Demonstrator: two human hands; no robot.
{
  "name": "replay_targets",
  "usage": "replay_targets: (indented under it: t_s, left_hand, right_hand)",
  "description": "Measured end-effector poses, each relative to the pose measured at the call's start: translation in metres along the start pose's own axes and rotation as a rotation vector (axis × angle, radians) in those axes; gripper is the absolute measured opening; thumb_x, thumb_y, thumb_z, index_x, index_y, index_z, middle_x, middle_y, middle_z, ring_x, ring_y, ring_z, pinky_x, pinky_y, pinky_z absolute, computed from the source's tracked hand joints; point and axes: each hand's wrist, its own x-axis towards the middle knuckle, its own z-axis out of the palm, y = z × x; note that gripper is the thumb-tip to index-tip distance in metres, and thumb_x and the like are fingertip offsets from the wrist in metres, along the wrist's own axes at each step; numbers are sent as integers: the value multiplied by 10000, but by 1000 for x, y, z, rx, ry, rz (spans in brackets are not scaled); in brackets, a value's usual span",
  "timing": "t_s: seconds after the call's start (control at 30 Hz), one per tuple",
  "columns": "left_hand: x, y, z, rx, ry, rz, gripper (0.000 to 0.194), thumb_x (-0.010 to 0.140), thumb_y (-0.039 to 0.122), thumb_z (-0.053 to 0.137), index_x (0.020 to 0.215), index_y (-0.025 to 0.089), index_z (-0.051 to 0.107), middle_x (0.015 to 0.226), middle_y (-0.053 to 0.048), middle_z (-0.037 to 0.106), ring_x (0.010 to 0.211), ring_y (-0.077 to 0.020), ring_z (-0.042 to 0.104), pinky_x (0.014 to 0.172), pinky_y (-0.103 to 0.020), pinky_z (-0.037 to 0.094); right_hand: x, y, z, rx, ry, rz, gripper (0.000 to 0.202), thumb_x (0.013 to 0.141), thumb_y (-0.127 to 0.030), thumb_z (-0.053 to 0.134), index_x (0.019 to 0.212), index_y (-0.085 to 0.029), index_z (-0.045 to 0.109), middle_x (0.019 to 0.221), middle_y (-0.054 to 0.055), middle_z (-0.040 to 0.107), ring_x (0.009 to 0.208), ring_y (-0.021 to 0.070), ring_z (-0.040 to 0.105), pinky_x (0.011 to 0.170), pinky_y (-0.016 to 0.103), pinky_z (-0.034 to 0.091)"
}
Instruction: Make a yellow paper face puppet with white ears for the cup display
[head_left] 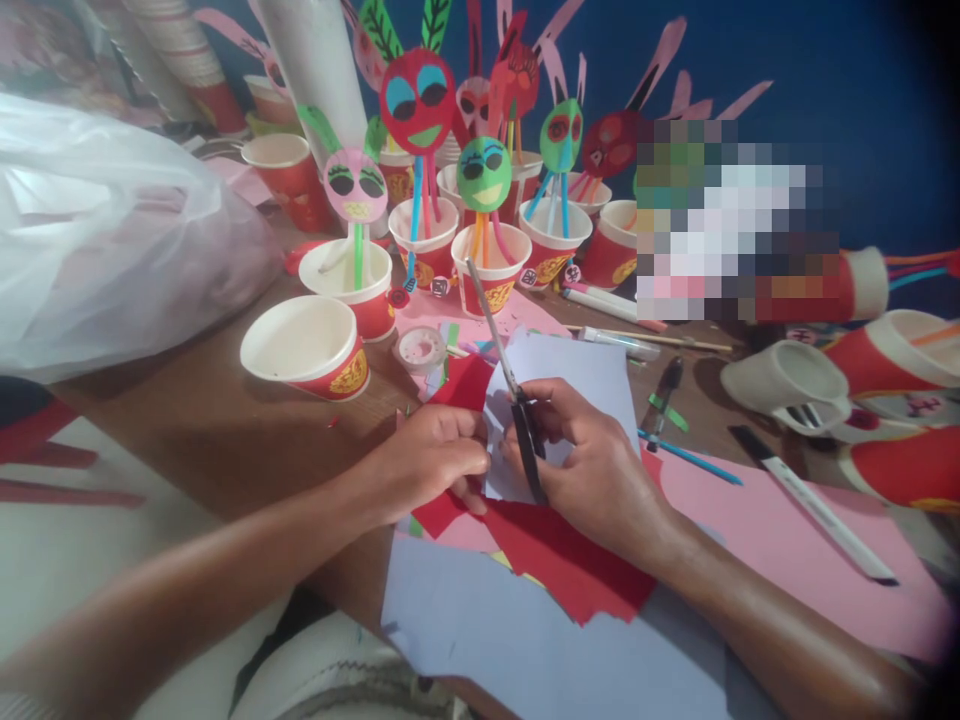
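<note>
My right hand (pixel 581 450) grips a pair of black-handled scissors (pixel 499 345), their blades pointing up and away from me over a pale bluish-white sheet of paper (pixel 592 375). At that sheet's left edge my left hand (pixel 442 455) is closed, fingers curled and pinching the paper; the fingertips are partly hidden. Red paper (pixel 577 560) with a ragged edge lies beneath both hands. Another pale sheet (pixel 480 620) spreads below it, close to me.
Red-and-white paper cups (pixel 307 345) stand at the back, several bearing paper faces on coloured straws. A white plastic bag (pixel 112 240) bulges at left. On the right are a white mug (pixel 787 385), a marker (pixel 821 520) and pink paper (pixel 720 520). A tape roll (pixel 420 350) lies ahead.
</note>
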Motion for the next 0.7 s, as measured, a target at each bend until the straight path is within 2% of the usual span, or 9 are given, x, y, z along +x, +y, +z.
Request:
replay_targets:
  t_s: [0.2,0.47,0.7]
  left_hand:
    - [-2,2,2,29,16,-7,88,576,193,610,603,142,544,518,35,500,485,-110,544,526,-289,547]
    - [0,-1,2,-26,-9,24,99,582,157,662,617,133,572,513,37,545,469,-97,551,460,-223,530]
    - [2,-3,2,-23,-19,21,66,605,144,649,644,132,596,525,38,553,485,-98,555,474,-235,541]
  right_hand:
    - [0,2,2,1,32,0,235,780,-309,598,1000,-264,525,734,-27,653,660,152,603,605,249,441]
    - [1,3,3,-4,22,-2,234,769,-245,586,988,-264,506,714,-34,641,623,143,578,610,254,436]
    - [0,4,5,11,37,-15,228,774,-249,584,988,-256,503,701,-36,629,606,133,557,613,253,440]
